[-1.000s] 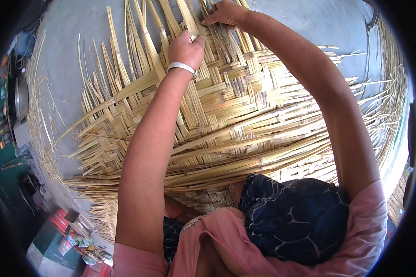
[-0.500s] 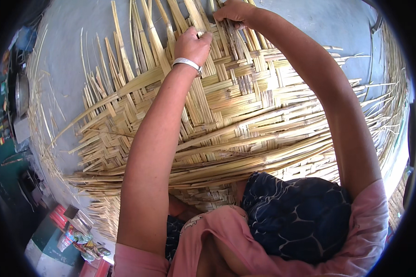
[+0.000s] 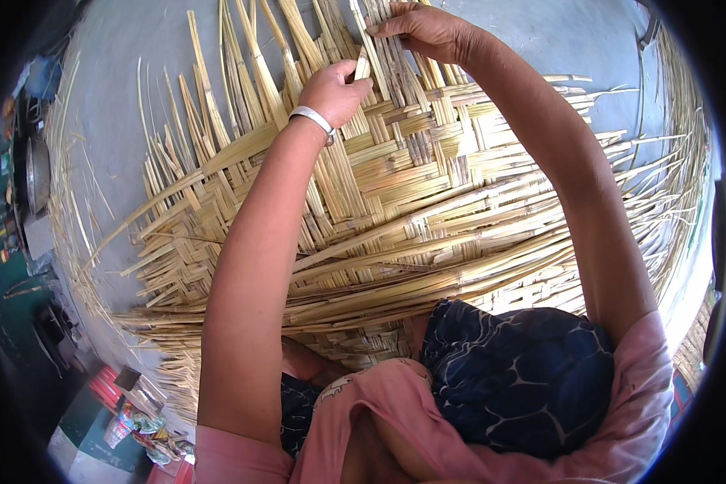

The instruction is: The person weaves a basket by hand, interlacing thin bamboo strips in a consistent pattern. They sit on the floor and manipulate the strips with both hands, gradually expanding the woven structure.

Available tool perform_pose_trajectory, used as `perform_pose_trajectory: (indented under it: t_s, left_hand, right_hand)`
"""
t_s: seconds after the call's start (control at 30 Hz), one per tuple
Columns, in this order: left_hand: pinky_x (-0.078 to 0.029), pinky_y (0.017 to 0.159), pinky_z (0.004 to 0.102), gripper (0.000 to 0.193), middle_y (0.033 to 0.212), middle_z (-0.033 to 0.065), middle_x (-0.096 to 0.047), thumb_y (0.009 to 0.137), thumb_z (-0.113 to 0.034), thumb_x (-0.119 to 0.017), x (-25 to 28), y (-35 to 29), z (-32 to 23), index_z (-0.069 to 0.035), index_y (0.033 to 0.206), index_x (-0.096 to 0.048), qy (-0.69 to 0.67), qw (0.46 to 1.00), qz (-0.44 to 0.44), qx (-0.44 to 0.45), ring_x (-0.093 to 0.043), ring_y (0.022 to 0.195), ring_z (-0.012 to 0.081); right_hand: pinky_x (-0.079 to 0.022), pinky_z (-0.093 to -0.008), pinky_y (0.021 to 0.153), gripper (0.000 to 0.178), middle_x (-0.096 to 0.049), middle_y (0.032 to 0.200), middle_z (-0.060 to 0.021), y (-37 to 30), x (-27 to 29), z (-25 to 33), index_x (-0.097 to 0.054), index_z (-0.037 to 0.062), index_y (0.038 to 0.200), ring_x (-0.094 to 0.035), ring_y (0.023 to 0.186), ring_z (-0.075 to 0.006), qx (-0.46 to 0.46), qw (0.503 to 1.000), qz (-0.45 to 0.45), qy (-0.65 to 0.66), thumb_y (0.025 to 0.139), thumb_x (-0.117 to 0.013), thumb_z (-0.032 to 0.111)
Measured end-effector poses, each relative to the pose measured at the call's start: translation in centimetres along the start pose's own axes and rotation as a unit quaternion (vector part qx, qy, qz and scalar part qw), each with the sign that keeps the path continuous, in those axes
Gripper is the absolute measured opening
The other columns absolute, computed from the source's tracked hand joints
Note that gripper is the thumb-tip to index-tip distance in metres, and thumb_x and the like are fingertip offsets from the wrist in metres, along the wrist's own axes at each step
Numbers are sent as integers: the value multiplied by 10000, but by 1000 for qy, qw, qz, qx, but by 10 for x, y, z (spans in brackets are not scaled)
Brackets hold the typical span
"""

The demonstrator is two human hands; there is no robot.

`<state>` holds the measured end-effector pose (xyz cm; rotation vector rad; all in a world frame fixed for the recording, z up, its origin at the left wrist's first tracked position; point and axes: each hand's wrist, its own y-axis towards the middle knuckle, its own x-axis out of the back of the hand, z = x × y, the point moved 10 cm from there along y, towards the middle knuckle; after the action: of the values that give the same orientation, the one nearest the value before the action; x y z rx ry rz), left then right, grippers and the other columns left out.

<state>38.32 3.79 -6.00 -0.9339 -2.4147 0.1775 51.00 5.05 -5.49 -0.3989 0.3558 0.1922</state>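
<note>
A half-woven mat of flat yellow reed strips (image 3: 391, 176) spreads out in front of me, with loose strip ends fanning up at its far edge. My left hand (image 3: 335, 95), a pale bangle (image 3: 313, 119) at its wrist, is closed with thumb and fingers around a reed strip (image 3: 361, 68) near that edge. Just right of it and a little farther away, my right hand (image 3: 429, 32) pinches upright reed strips (image 3: 390, 58), thumb against their left side. Some of its fingertips are hidden behind the strips.
A bundle of long loose reeds (image 3: 452, 284) lies across the mat close to my knees. More reeds (image 3: 682, 153) lie along the right rim on the grey floor (image 3: 109, 105). Plastic packets (image 3: 133, 423) and a metal pan (image 3: 37, 173) are at the left.
My left hand has come slightly nearer and to the left. The right hand has shifted a little right and nearer, and its thumb now shows against the strips.
</note>
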Motion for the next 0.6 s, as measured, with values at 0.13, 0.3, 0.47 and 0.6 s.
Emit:
perform_pose_trajectory:
  t_s: [0.13, 0.3, 0.47, 0.6]
  left_hand:
    - [-473, 771, 303, 376, 967, 108, -677, 832, -246, -614, -3, -4, 6, -49, 1152, -617, -2, 995, 58, 81, -629, 846, 183]
    - [-427, 681, 257, 306, 836, 8, -606, 866, -223, -600, -7, -7, 7, -52, 1118, -623, -76, 989, 79, 99, -514, 704, 103]
    - [-455, 732, 272, 297, 879, 45, -651, 852, -224, -622, -5, -5, 10, -46, 1088, -639, -31, 992, 61, 105, -562, 750, 121]
    - [-473, 772, 272, 303, 971, 92, -670, 836, -189, -649, 0, -3, 7, -53, 1106, -630, -27, 998, -8, 61, -609, 847, 141]
  right_hand:
    - [-495, -321, 802, 239, -661, 941, -61, -8, 0, 5, -636, 30, 1040, -611, 872, -180, 23, 999, -25, 38, 806, -645, 79]
    - [-494, -292, 762, 246, -638, 939, -5, -40, 18, 25, -596, 84, 1103, -595, 840, -142, 62, 989, -105, 80, 864, -618, 134]
    - [-501, -301, 706, 177, -645, 885, -11, -75, 27, 28, -604, 80, 1046, -613, 795, -150, 104, 977, -184, 40, 888, -589, 159]
    - [-546, -265, 852, 218, -609, 1024, -95, -112, 38, 8, -574, 48, 1141, -623, 922, -155, 53, 956, -284, -42, 940, -494, 69]
